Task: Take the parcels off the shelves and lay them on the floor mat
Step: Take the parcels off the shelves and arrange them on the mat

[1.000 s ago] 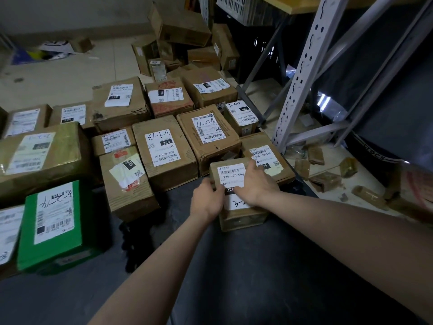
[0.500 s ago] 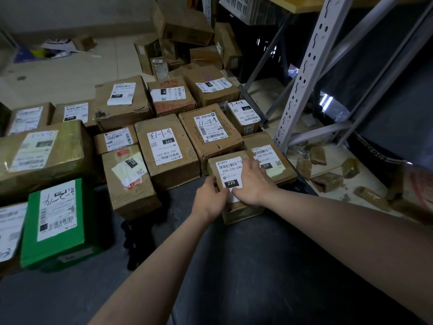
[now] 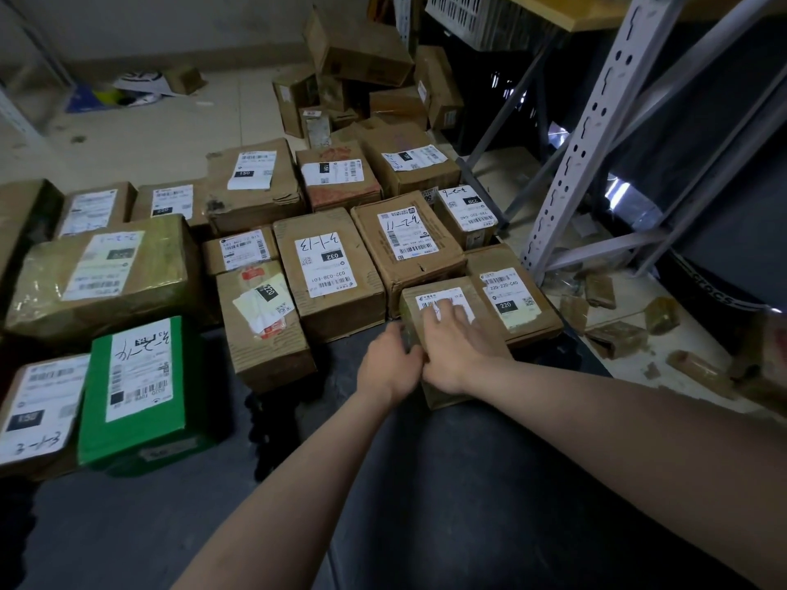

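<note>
A small brown cardboard parcel (image 3: 440, 300) with a white label lies on the dark floor mat (image 3: 426, 483), pushed against the row of parcels behind it. My left hand (image 3: 389, 366) grips its near left corner. My right hand (image 3: 458, 347) lies flat on its top, fingers spread over the label. Several other labelled parcels lie in rows on the mat, among them a green one (image 3: 140, 389) at the left and a brown one (image 3: 509, 291) touching the held parcel on the right.
A grey metal shelf upright (image 3: 596, 117) and its braces rise at the right, with scraps of brown tape on the pale floor (image 3: 630, 334) beneath. More boxes are piled at the back (image 3: 362, 49). A white crate (image 3: 477, 17) sits on the shelf.
Both hands have slid the small parcel away from me, up against the parcels behind it. My right hand has flattened on its top.
</note>
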